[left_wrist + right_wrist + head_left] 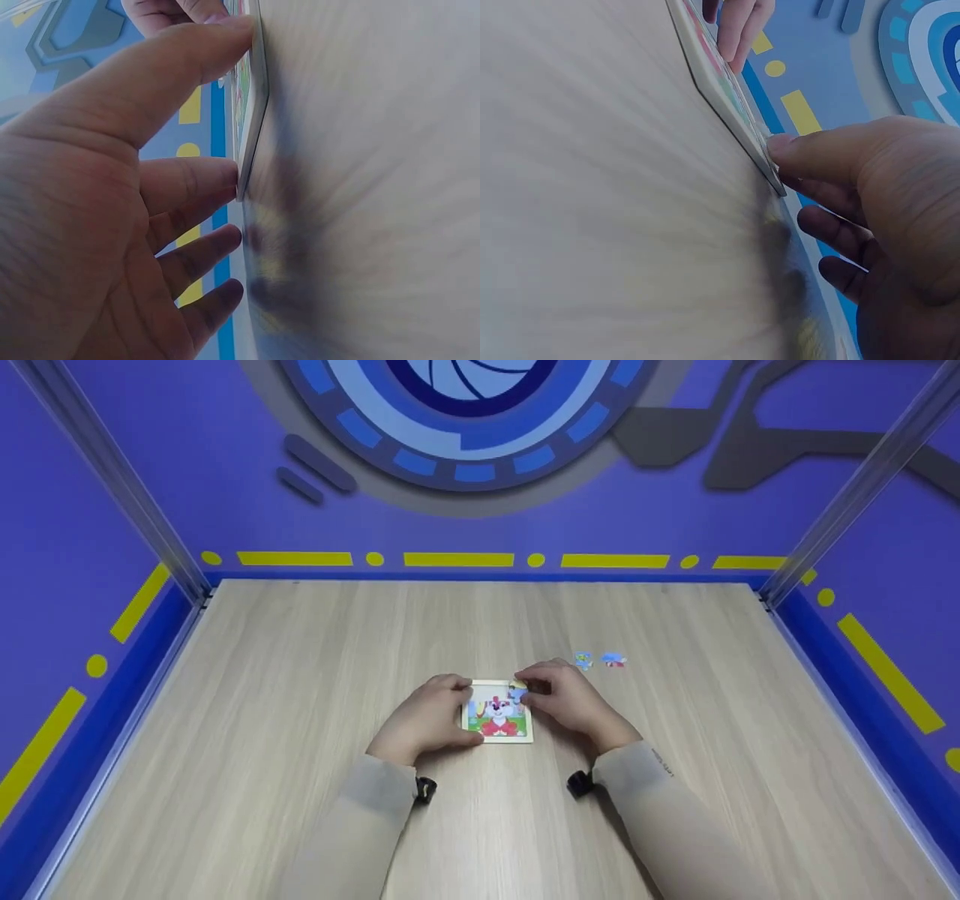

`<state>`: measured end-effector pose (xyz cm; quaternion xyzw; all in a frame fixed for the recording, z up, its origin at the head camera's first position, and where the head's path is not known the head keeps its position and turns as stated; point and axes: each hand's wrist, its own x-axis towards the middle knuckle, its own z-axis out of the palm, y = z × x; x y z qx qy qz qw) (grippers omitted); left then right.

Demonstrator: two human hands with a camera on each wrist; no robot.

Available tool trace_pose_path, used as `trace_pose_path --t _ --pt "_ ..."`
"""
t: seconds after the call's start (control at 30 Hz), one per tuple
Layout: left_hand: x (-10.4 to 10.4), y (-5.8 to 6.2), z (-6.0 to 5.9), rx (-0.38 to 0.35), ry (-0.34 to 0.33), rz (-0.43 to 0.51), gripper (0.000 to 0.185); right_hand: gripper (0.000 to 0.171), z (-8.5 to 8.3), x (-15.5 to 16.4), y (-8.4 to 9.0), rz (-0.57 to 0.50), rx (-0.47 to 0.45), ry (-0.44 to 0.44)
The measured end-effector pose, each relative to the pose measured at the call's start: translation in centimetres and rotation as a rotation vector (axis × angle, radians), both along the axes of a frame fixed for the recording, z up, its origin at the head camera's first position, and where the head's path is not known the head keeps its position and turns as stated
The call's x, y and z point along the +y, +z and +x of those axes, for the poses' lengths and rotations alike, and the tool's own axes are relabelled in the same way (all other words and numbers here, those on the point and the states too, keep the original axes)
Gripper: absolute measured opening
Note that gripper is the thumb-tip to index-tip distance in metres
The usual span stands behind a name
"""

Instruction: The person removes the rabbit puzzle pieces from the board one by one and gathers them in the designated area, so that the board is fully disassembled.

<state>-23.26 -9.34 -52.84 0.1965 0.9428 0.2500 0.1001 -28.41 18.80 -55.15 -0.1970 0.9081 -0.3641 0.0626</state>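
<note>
A small square jigsaw puzzle board [495, 740] with a pale rim lies on the table, its lower part filled with a red and white cartoon animal picture. My left hand [427, 718] grips the board's left side, thumb at the near edge and index finger at the far corner; the other fingers [199, 259] are spread beside it in the left wrist view. At the board's far right corner, my right hand [571, 701] pinches a blue and yellow puzzle piece [517, 691] between thumb and fingers. Its thumb presses close over the rim in the right wrist view.
Two loose puzzle pieces, one blue and yellow [583, 660] and one blue and red [613, 659], lie on the wooden table [337, 645] beyond the right hand. Blue printed panels [480, 532] wall the back and both sides.
</note>
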Motion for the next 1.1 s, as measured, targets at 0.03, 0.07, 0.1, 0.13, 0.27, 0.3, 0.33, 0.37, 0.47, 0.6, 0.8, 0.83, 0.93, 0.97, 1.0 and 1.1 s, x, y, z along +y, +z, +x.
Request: trace_pose_path --t 0.03,0.07,0.1,0.13,0.27,0.3,0.33,0.37,0.47,0.6,0.8,0.83,0.93,0.97,1.0,1.1 --pt "0.0 0.0 0.0 0.0 0.001 0.0 0.087 0.037 0.0 0.1 0.0 -0.006 0.001 -0.006" --pt "0.0 -0.1 0.0 0.001 0.001 0.0 0.086 0.036 -0.1 0.1 0.0 -0.011 0.0 -0.015" --pt "0.0 -0.1 -0.1 0.002 0.0 0.001 0.086 0.036 -0.1 0.2 0.0 -0.018 0.0 -0.023" --pt "0.0 -0.1 -0.1 0.002 0.0 0.004 0.086 0.035 -0.1 0.3 0.0 -0.025 0.001 -0.032" --pt "-0.1 -0.1 -0.1 -0.007 0.001 0.013 0.086 0.033 -0.1 0.7 0.1 -0.06 0.015 -0.049" --pt "-0.1 -0.1 -0.1 -0.009 0.003 0.012 0.086 0.032 -0.2 0.8 0.1 -0.072 0.019 -0.048" --pt "-0.1 -0.1 -0.1 -0.011 0.005 0.011 0.087 0.032 -0.2 0.8 0.1 -0.082 0.022 -0.045" --pt "-0.1 -0.1 -0.1 -0.01 0.007 0.008 0.087 0.031 -0.2 0.9 0.1 -0.09 0.026 -0.042" --pt "-0.2 -0.1 -0.1 -0.01 0.009 0.01 0.087 0.03 -0.4 1.2 0.2 -0.115 0.037 -0.042" --pt "-0.3 -0.2 0.0 -0.017 0.005 0.018 0.087 0.03 -0.5 1.6 0.5 -0.129 0.051 -0.052" --pt "-0.4 -0.2 0.0 0.002 0.015 0.007 0.086 0.03 -0.5 2.6 1.9 -0.151 0.028 -0.081" --pt "-0.4 -0.2 0.0 0.002 0.015 0.011 0.086 0.03 -0.5 2.9 2.1 -0.146 0.031 -0.091" --pt "-0.3 -0.2 0.0 -0.008 0.009 0.02 0.087 0.03 -0.6 4.3 2.4 -0.113 0.049 -0.117" --pt "-0.3 -0.3 0.0 -0.011 0.008 0.023 0.087 0.03 -0.6 4.8 2.5 -0.106 0.054 -0.122" --pt "-0.2 -0.3 0.0 -0.012 0.007 0.027 0.087 0.029 -0.6 5.3 2.5 -0.101 0.062 -0.124" --pt "-0.1 -0.2 -0.1 -0.014 0.009 0.031 0.086 0.028 -0.7 7.0 2.7 -0.082 0.085 -0.126"
